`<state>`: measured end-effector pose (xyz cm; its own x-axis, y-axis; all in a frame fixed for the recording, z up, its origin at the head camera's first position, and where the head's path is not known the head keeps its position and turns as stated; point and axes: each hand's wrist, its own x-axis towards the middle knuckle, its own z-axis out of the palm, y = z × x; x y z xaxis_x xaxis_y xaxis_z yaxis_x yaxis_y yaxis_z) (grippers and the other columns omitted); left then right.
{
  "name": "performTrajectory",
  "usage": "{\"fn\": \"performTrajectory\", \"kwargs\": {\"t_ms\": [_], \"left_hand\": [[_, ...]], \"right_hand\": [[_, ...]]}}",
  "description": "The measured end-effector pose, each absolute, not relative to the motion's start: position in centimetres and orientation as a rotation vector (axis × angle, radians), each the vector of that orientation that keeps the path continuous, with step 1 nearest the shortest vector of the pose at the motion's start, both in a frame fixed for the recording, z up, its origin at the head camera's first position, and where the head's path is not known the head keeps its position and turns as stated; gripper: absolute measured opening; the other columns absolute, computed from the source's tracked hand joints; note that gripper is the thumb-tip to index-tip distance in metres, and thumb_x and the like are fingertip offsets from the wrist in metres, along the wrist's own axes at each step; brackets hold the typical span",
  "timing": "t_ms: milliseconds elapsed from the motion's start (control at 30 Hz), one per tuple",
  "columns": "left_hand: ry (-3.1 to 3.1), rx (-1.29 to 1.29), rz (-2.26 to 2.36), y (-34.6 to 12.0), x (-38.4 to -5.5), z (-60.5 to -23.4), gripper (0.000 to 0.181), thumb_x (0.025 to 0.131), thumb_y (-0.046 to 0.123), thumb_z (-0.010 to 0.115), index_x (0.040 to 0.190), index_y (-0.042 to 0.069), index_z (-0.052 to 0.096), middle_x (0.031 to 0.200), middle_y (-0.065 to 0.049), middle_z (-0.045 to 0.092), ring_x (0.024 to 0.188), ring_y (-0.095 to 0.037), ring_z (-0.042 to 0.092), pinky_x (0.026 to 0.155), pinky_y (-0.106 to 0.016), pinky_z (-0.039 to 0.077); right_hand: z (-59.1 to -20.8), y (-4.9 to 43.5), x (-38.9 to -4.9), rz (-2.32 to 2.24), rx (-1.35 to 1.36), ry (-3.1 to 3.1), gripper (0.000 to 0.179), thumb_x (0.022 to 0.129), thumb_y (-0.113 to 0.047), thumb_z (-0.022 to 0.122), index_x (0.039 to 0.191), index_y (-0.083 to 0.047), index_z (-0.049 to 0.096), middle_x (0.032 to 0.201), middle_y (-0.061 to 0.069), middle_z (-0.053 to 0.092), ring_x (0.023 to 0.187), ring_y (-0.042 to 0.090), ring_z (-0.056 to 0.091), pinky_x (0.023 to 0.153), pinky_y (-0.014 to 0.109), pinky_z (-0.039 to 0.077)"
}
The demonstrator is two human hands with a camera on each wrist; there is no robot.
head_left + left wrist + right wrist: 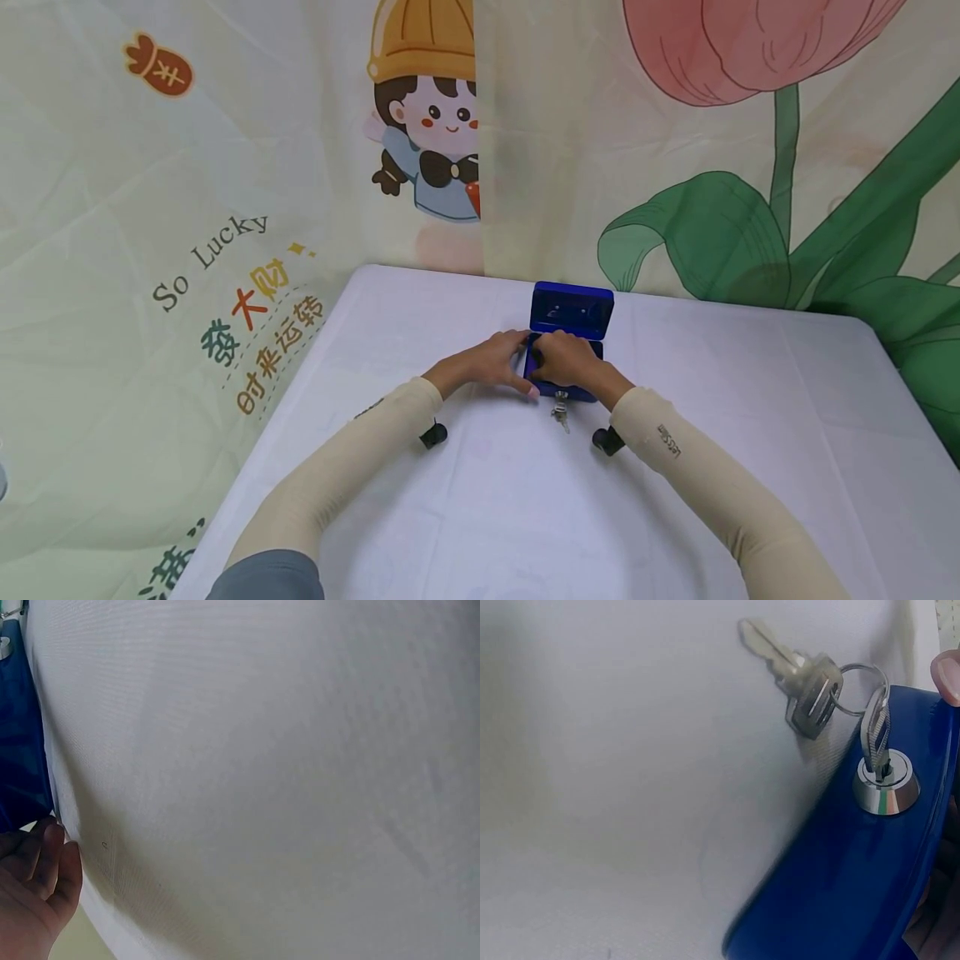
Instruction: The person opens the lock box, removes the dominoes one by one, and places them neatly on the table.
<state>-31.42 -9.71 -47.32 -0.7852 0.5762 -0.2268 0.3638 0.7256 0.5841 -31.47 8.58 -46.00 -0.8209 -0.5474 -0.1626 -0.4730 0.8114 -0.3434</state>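
Note:
A blue metal cash box (582, 393) stands on the table with its lid (572, 310) raised. My left hand (491, 360) grips its left side, thumb at the front corner and fingers towards the back. Over the open box, my right hand (564, 360) reaches in with bent fingers; its fingertips are hidden, so what they hold cannot be told. One key (876, 731) sits in the round silver lock (887, 784) on the front wall. From it a second key (814, 690) hangs on a wire ring (864, 688).
A white cloth (487, 508) covers the table. Behind it hangs a printed curtain (540, 167) with a cartoon figure and a large tulip. Dark wrist camera mounts (607, 441) stick out below the sleeves.

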Motion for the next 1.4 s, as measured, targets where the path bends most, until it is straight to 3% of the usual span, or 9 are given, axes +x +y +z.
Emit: {"fn": "performTrajectory", "kwargs": {"t_ms": [867, 1400], "left_hand": [[2.531, 0.702, 0.733, -9.8, -31.2, -47.3, 0.116, 0.074, 0.056, 0.085, 0.159, 0.007, 0.023, 0.161, -0.013, 0.034, 0.149, -0.028, 0.033, 0.121, -0.043, 0.031], [2.537, 0.689, 0.715, -9.6, -31.2, -47.0, 0.119, 0.074, 0.055, 0.085, 0.159, 0.003, 0.021, 0.161, -0.016, 0.033, 0.150, -0.029, 0.031, 0.122, -0.043, 0.029]], "right_hand": [[-45.7, 9.0, -31.4, -0.422, -0.781, 2.739, 0.045, 0.085, -0.035, 0.082, 0.118, -0.006, 0.073, 0.103, 0.009, 0.075, 0.089, 0.023, 0.069, 0.085, 0.044, 0.060], [-44.9, 9.9, -31.2, -0.440, -0.769, 2.731, 0.047, 0.086, -0.035, 0.081, 0.122, -0.006, 0.071, 0.098, 0.007, 0.075, 0.087, 0.021, 0.067, 0.081, 0.043, 0.059]]}}
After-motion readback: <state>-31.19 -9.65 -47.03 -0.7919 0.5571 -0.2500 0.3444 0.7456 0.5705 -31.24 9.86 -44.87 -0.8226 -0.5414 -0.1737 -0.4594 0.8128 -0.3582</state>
